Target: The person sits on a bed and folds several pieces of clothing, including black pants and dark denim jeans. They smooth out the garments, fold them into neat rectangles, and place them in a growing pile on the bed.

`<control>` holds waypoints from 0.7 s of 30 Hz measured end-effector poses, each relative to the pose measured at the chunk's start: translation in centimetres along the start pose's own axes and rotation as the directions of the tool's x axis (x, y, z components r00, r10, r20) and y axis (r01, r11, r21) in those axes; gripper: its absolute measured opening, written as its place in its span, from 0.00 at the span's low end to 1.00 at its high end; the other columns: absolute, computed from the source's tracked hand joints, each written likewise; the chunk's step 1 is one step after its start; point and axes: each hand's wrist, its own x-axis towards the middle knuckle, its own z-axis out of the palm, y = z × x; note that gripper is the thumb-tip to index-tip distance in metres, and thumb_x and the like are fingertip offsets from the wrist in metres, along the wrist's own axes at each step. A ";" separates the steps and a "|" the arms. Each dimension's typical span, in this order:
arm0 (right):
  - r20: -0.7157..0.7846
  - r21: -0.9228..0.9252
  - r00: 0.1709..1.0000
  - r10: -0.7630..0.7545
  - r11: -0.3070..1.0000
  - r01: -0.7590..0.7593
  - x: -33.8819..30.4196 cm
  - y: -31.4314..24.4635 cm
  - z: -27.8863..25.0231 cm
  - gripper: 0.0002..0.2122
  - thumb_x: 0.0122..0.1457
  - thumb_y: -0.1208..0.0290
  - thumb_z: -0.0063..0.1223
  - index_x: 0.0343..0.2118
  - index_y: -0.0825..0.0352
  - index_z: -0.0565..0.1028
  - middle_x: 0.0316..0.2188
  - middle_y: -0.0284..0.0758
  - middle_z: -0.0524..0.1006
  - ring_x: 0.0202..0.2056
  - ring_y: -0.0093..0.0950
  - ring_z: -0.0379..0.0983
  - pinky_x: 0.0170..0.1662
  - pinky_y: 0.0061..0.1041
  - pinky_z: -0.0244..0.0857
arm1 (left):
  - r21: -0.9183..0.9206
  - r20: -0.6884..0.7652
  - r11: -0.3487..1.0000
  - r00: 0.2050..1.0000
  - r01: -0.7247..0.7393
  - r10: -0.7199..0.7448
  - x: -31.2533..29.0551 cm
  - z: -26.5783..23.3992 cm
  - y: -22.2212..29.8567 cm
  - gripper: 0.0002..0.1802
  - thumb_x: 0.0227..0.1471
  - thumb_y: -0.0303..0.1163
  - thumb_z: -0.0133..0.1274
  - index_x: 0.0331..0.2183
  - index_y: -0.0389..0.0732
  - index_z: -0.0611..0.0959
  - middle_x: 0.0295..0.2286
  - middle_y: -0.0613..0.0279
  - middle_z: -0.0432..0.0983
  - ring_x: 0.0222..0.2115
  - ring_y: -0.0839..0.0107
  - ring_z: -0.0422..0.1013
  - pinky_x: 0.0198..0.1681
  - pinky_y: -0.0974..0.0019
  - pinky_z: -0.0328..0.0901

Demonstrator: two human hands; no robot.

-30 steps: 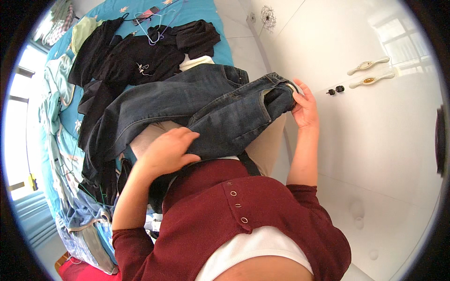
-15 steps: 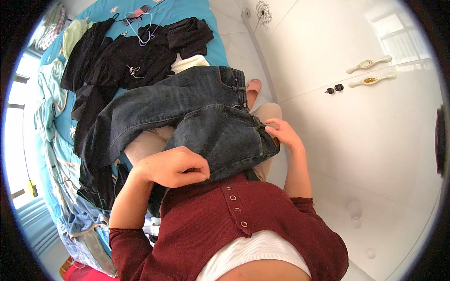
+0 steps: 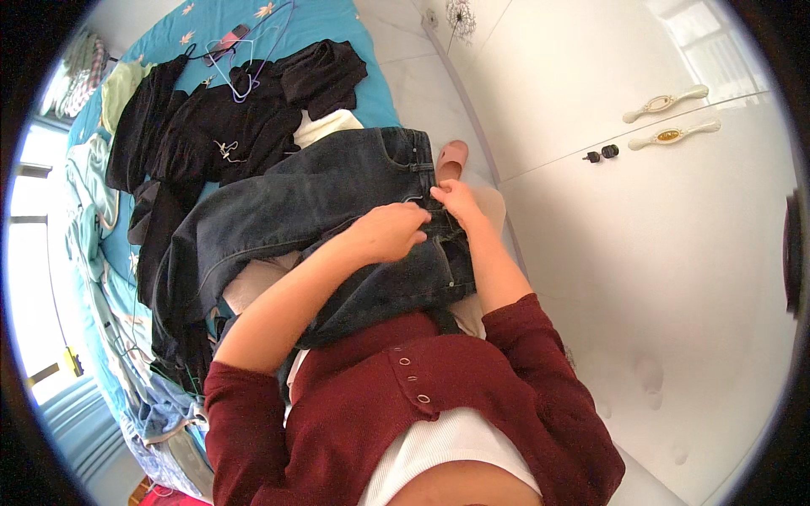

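A pair of dark blue jeans lies across my lap, legs toward the left and waistband toward the right. My left hand reaches over the jeans to the fly, its fingers curled on the denim there. Just to its right, my right hand pinches the waistband at the front closure. The two hands are close together but apart. The fingers partly hide the closure.
Black clothes lie on the blue bed, with light hangers and a phone beyond. A pink slipper is on the floor. White cabinet doors stand at the right.
Both hands have moved to the jeans' front closure: the left up and to the right, the right up and to the left from the near side of the waistband.
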 end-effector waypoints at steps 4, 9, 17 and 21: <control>0.335 0.252 0.925 0.177 0.929 -0.269 -1.4 -4.5 -1.9 0.10 0.48 0.69 0.58 0.20 0.68 0.71 0.15 0.27 0.67 0.19 0.20 0.59 0.23 0.26 0.54 | -0.076 -0.279 0.991 0.952 0.110 -0.127 3.9 7.3 -4.7 0.21 0.45 0.30 0.53 0.43 0.35 0.72 0.41 0.46 0.68 0.44 0.50 0.65 0.48 0.58 0.61; 0.379 0.520 0.923 0.063 0.811 -0.269 -2.3 -2.3 -3.7 0.07 0.50 0.70 0.57 0.23 0.66 0.73 0.19 0.25 0.71 0.20 0.18 0.61 0.24 0.24 0.56 | -0.164 -0.178 0.946 0.935 0.281 -0.308 5.8 8.8 -4.1 0.24 0.39 0.35 0.60 0.38 0.34 0.71 0.39 0.47 0.68 0.42 0.51 0.66 0.43 0.58 0.63; 0.360 0.652 0.913 0.191 0.649 -0.393 -5.0 -7.1 -7.5 0.05 0.52 0.69 0.55 0.28 0.65 0.75 0.23 0.27 0.74 0.23 0.17 0.67 0.27 0.17 0.61 | -0.288 -0.123 0.918 0.940 0.272 -0.317 3.4 6.1 -1.0 0.18 0.41 0.39 0.60 0.33 0.38 0.76 0.24 0.56 0.76 0.25 0.58 0.73 0.30 0.60 0.66; 0.402 0.636 0.915 0.025 0.711 -0.299 -6.0 -8.1 -8.2 0.05 0.53 0.70 0.55 0.31 0.65 0.75 0.25 0.27 0.75 0.23 0.16 0.68 0.26 0.16 0.62 | -0.589 -0.230 0.807 0.949 0.040 -0.215 0.5 4.1 -0.7 0.13 0.48 0.29 0.54 0.38 0.36 0.78 0.28 0.59 0.76 0.28 0.73 0.70 0.33 0.68 0.65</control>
